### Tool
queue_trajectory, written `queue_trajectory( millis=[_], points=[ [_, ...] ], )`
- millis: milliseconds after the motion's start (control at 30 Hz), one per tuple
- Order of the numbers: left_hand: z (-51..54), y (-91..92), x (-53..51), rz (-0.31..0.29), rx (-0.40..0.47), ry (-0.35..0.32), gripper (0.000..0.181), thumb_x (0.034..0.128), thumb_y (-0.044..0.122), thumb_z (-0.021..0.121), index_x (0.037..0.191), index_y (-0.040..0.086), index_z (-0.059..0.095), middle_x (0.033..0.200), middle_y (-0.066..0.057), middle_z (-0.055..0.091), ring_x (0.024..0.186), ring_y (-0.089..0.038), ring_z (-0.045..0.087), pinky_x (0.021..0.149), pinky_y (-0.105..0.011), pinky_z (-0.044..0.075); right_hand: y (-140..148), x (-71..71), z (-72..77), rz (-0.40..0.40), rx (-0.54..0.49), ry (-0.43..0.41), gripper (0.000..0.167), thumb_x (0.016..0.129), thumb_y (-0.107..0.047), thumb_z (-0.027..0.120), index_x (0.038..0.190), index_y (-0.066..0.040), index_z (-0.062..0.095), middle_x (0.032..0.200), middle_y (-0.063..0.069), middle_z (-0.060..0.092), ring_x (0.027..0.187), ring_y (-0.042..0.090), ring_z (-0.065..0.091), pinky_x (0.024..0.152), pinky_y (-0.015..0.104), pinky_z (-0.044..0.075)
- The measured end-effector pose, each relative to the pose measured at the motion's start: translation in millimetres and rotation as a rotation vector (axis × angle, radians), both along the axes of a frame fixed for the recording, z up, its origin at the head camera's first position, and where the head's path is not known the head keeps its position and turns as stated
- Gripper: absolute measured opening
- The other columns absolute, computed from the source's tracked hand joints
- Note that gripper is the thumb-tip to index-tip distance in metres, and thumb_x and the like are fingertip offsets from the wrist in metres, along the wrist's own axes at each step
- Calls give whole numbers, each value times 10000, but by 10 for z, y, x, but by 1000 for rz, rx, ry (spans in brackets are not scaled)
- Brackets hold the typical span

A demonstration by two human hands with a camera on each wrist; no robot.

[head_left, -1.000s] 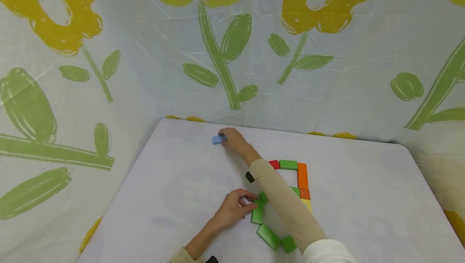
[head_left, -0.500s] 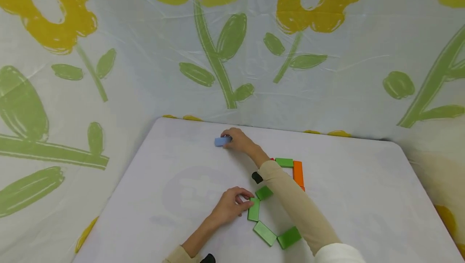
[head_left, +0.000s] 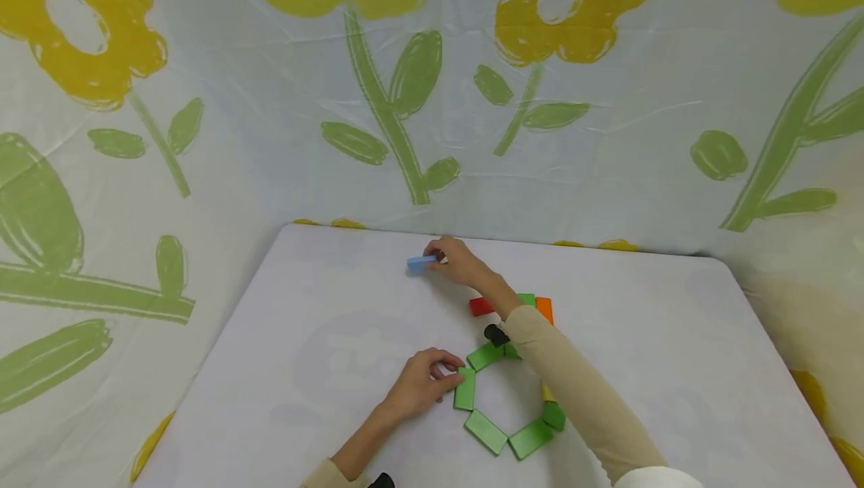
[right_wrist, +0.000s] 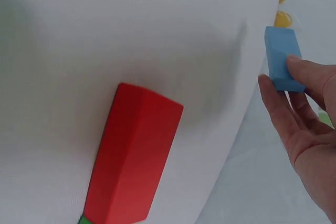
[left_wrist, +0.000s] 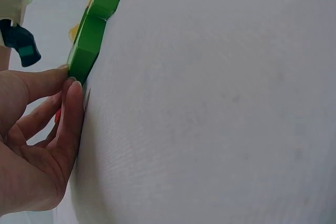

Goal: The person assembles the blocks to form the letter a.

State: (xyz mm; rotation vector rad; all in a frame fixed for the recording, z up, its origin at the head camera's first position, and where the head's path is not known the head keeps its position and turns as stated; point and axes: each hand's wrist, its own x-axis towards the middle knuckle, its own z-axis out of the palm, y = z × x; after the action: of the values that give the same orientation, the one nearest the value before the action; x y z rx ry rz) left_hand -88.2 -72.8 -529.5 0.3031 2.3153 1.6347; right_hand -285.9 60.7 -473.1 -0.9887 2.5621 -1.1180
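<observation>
My right hand holds a light blue rectangular block above the far part of the table, pinched between thumb and fingers. In the right wrist view, the thumb lies on the face of the blue block. My left hand is at the left side of a ring of blocks, its thumb and fingertips pinching the end of a green block. The left wrist view shows the fingertips against the end of that green block. A red block lies near the right forearm; the right wrist view shows this red block closely.
More green blocks form the ring's near side. An orange block and a yellow block are partly covered by the right sleeve. Flower-printed cloth hangs around the white table.
My right hand has shifted slightly right with the blue block. The view has panned a little, and the red block shows more fully. My left hand stays at the same green block.
</observation>
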Motion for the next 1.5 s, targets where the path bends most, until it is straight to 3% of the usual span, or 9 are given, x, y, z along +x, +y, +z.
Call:
queue_trajectory(
  millis=[233, 500, 1033, 1500],
  points=[
    [17, -11, 6, -2, -11, -18, 193, 943, 136, 759, 1114, 49, 737, 1040, -55, 674, 643, -119, 617, 546, -238, 513, 210, 108, 77, -24, -78, 46, 201, 926, -10, 744, 1101, 75, 692, 1038, 191, 696, 938, 283, 651, 870, 393, 563],
    [30, 5, 3, -15, 0, -4, 206, 942, 120, 758, 1124, 27, 730, 1052, -92, 680, 647, -145, 616, 536, -225, 503, 493, 269, 132, -67, -121, 65, 221, 925, -31, 754, 1118, 52, 688, 1038, 160, 696, 913, 261, 649, 895, 411, 569],
    [-4, -12, -10, -23, -17, 5, 202, 950, 133, 751, 1130, 42, 730, 1043, -56, 668, 613, -101, 598, 543, -230, 505, 1015, 647, 182, -182, -155, -33, 245, 951, -72, 739, 1179, -7, 674, 1103, 107, 694, 1007, 261, 662, 912, 415, 577],
    [-10, -8, -21, -19, -3, 9, 207, 946, 117, 753, 1129, 27, 725, 1051, -83, 666, 636, -125, 598, 533, -239, 512, 1469, 1038, 191, -250, -173, -23, 247, 941, -99, 758, 1170, -45, 683, 1104, 77, 693, 1016, 250, 660, 901, 397, 578]
  ],
)
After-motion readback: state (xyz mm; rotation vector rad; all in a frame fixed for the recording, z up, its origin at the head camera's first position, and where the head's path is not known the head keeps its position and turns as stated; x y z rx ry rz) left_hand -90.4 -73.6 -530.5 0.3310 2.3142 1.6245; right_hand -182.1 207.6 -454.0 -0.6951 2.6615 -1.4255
